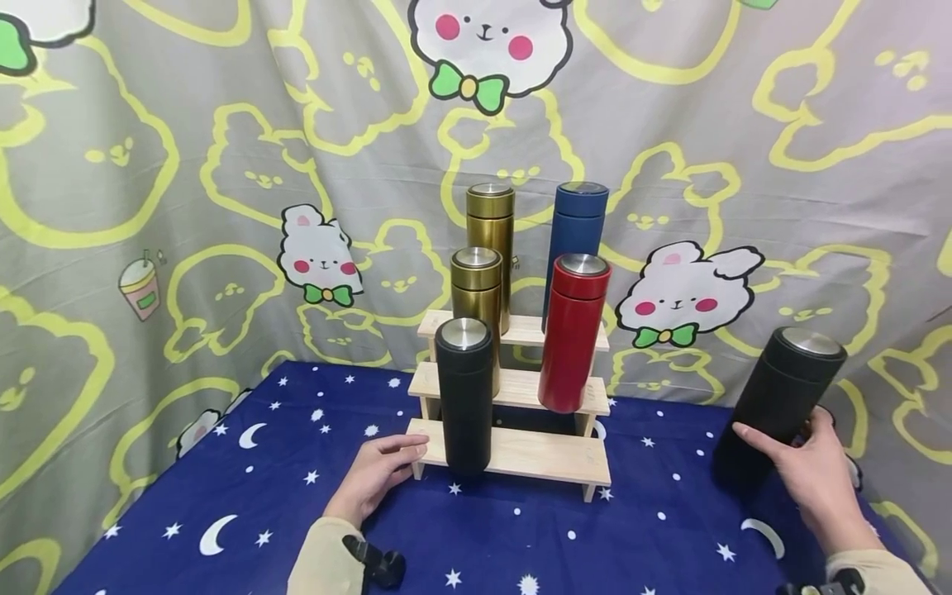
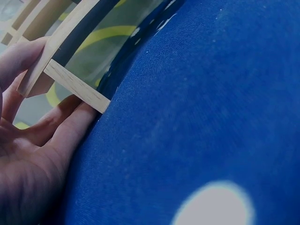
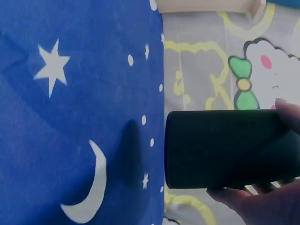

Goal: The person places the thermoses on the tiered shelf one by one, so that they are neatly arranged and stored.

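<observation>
At the right, my right hand (image 1: 814, 471) grips a black thermos flask (image 1: 781, 397) with a silver-topped lid, tilted and held above the cloth. My left hand (image 1: 379, 471) holds the left end of a three-step wooden stand (image 1: 550, 450), its fingers against the lowest board and leg (image 2: 77, 86). Another black thermos (image 1: 467, 405) stands upright on the bottom step's left side. Behind it are a gold thermos (image 1: 476, 285) on the middle step and another gold thermos (image 1: 491, 211) on top. A red thermos (image 1: 574, 347) is on the middle step's right, partly hiding a blue thermos (image 1: 580, 219) on top.
A dark blue cloth (image 1: 260, 487) with white moons and stars covers the table. Close behind the stand hangs a grey curtain (image 1: 402, 322) printed with cartoon animals. Bare board shows on the bottom step's right side.
</observation>
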Tool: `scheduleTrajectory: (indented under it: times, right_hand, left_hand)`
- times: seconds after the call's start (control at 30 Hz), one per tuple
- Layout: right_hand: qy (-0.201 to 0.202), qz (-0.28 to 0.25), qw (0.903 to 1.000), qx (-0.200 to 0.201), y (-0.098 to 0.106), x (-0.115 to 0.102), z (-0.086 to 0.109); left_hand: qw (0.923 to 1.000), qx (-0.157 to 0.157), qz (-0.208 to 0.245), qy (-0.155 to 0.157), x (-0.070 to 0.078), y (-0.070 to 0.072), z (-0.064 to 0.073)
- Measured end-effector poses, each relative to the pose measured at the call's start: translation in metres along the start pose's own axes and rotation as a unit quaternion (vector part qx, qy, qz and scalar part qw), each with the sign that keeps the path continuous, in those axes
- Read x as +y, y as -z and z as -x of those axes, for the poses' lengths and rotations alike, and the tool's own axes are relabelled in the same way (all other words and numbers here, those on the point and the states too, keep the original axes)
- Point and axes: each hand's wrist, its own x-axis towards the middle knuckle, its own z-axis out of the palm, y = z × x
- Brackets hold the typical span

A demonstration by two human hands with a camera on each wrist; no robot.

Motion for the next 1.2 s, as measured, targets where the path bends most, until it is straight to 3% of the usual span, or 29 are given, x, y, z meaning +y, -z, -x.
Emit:
scheduleTrajectory:
  times: [0.13, 0.53, 0.87, 1.2]
  right_hand:
    - [0.015, -0.026, 0.9995, -0.011, -0.002, -0.004, 0.007]
    - [0.037, -0.035, 0.9968, -0.062, -0.001, -0.019, 0.024]
    - [0.027, -0.006, 0.9943, -0.103, -0.008, -0.037, 0.034]
    - [0.053, 0.016, 0.9916, -0.117, -0.015, -0.053, 0.043]
  left_hand:
    - [1.0000, 0.002, 0.001, 0.001, 0.000, 0.000, 0.000]
    - [1.0000, -0.001, 0.001, -0.001, 0.004, -0.003, 0.002]
    - [1.0000, 0.003, 0.008, 0.002, 0.002, -0.002, 0.002]
    - [0.9999, -0.003, 0.016, -0.003, 0.003, -0.002, 0.004]
